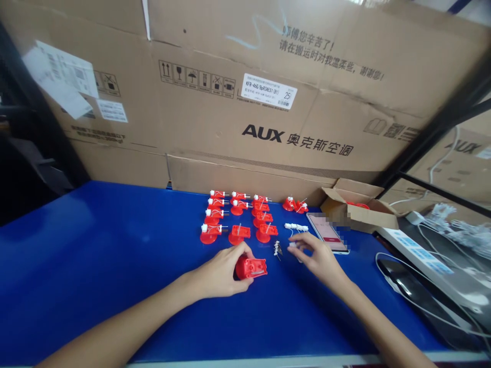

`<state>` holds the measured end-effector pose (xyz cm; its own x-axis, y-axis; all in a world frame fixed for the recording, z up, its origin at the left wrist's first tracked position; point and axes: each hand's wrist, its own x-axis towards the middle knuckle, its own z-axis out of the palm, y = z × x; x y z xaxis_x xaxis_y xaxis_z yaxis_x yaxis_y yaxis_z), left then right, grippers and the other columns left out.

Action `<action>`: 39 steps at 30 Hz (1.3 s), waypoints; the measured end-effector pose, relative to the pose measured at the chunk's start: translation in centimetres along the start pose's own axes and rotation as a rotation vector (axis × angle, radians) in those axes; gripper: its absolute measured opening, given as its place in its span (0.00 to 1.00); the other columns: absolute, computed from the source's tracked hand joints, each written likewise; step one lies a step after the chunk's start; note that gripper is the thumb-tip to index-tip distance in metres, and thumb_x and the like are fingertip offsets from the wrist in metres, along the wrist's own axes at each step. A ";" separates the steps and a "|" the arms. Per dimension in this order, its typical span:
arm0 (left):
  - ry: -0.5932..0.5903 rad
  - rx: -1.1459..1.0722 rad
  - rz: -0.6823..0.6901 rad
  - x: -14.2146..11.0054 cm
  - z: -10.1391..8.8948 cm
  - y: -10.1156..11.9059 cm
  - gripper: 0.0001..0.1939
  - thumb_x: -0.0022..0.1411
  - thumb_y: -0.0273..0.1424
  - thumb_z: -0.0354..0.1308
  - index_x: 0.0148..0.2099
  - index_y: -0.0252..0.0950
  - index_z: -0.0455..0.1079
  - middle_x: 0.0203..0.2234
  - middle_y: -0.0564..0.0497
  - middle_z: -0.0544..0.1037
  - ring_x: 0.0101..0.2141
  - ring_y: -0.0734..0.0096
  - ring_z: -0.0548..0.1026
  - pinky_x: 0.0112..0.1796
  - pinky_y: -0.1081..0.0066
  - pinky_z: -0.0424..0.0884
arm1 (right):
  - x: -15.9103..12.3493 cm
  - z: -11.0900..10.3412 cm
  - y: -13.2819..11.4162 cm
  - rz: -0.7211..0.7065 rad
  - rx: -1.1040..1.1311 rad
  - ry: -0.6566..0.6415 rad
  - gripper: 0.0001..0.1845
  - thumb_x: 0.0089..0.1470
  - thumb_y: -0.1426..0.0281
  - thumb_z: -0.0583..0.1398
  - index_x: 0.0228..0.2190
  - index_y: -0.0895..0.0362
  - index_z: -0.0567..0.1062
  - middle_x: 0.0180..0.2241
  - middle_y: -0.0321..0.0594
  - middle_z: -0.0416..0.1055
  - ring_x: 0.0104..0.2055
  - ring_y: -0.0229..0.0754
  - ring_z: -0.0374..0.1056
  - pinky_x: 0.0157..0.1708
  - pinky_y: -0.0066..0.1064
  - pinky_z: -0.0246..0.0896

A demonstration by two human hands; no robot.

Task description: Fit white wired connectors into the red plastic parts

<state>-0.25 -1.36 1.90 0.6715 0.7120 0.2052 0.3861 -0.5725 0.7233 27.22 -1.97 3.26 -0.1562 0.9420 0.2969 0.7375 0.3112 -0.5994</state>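
My left hand [222,271] is wrapped round a red plastic housing [255,268], whose open side faces up above the blue table. To its right, my right hand [320,255] pinches a small white part [293,245] between thumb and fingertips; the fingers cover some of it. Just left of those fingertips lie several small white pieces with metal pins [276,249]. A row of white connectors with wires [296,227] rests behind the right hand. Beyond both hands stand rows of red housings on round bases, one of them a bare housing [240,233], others fitted with white parts [210,232].
Two more red assemblies [294,205] stand near the cardboard wall [215,122]. To the right are a phone [326,232], an open cardboard box [360,220] with red pieces inside, a black device [414,291] and tangled white cables [445,225]. The blue table [95,255] extends left.
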 end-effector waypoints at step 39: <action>0.287 0.087 0.118 -0.1 0.8 -0.6 0.16 0.57 0.35 0.59 0.47 0.38 0.62 0.42 0.50 0.74 0.41 0.68 0.74 0.43 0.71 0.69 | -0.5 6.4 -4.8 -0.137 0.670 -0.034 0.13 0.47 0.70 0.65 0.38 0.53 0.73 0.36 0.38 0.72 0.37 0.41 0.68 0.40 0.34 0.66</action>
<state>-0.02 -1.39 0.93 0.5140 0.7169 0.4709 0.3768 -0.6819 0.6269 19.61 -3.08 1.25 -0.2477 0.8888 0.3856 0.1458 0.4277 -0.8921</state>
